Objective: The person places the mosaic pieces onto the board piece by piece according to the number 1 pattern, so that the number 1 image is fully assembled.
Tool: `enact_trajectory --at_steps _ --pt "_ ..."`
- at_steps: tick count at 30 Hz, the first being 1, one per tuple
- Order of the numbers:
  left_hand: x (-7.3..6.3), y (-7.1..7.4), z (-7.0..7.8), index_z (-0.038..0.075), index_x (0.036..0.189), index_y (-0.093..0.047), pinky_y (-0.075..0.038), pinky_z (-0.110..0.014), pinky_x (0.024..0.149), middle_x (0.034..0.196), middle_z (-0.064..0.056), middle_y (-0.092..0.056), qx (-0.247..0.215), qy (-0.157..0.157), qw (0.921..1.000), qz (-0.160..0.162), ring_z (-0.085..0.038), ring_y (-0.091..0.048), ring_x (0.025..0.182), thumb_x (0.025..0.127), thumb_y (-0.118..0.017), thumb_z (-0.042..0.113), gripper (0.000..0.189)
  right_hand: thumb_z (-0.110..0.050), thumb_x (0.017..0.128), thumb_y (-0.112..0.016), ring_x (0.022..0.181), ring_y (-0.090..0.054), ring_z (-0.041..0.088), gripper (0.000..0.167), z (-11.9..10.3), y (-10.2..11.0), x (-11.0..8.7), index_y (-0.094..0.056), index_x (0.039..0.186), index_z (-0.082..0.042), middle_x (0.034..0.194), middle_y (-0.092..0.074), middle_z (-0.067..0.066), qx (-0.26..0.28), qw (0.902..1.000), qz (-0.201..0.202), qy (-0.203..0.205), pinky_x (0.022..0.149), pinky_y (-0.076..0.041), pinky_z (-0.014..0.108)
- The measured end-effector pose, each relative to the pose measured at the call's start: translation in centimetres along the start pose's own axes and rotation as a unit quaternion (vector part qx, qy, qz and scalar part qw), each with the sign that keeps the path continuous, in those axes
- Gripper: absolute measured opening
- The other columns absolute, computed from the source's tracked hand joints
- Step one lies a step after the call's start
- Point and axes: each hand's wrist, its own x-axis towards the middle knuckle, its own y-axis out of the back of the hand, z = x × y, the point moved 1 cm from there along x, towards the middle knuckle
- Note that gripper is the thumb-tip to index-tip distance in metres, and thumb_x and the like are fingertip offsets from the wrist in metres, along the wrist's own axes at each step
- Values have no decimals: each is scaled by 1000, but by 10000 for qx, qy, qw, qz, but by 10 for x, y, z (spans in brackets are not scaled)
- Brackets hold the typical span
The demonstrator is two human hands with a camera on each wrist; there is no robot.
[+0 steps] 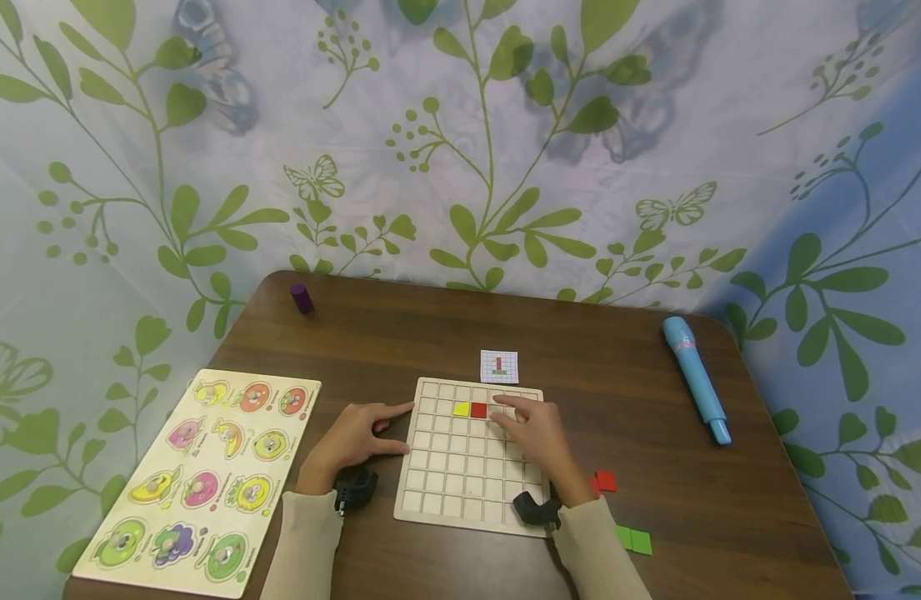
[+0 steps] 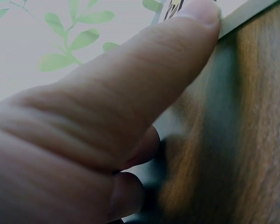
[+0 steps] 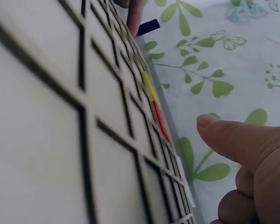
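Observation:
A wooden grid board (image 1: 460,467) lies on the brown table. Side by side in its upper part sit a yellow tile (image 1: 462,409) and a red tile (image 1: 478,410). My left hand (image 1: 357,435) is at the board's left edge, index finger and thumb stretched out to it. In the left wrist view one straight finger (image 2: 144,70) reaches the rim. Over the board's upper right, just beside the red tile, is my right hand (image 1: 533,429), its index finger and thumb apart with nothing between them. The right wrist view shows its finger (image 3: 233,137) extended above the grid.
Behind the board lies a small pattern card (image 1: 499,367). Loose red tiles (image 1: 606,482) and green tiles (image 1: 640,542) lie by the right forearm. A fruit puzzle board (image 1: 238,483) is at left, a blue toy microphone (image 1: 698,379) at right, a purple cylinder (image 1: 302,298) at back left.

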Motion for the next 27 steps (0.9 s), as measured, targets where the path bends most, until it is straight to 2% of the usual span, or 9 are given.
enact_trajectory --at_steps 9,14,19,27 --pt "-1 2 3 26 144 -62 -35 -27 66 67 10 -34 -28 -109 9999 97 -4 -30 61 78 -87 47 73 -24 89 -82 47 -21 5 31 -19 32 -16 -79 119 -16 55 -29 -10 425 9978 457 221 43 -22 24" --pt "-2 2 3 25 144 -62 -35 -28 66 67 10 -34 0 -139 9998 113 -4 -30 61 78 -87 46 73 -19 92 -79 46 -21 1 26 -19 57 -28 -79 118 -15 55 -29 -11 491 9963 578 412 41 -24 24" --pt "-2 3 3 26 144 -62 -36 -28 67 67 9 -34 -48 -96 9999 87 -5 -30 62 79 -86 46 73 -17 92 -79 45 -26 4 26 -5 81 -48 -79 118 -17 54 -32 -9 233 9986 471 55 41 -29 26" --pt "-1 2 2 27 144 -62 -36 -28 67 68 9 -35 -102 -58 9999 63 -5 -31 62 78 -87 47 73 -28 91 -80 46 -33 9 29 29 117 -77 -78 118 -17 56 -35 -6 -468 9967 311 -589 43 -33 28"
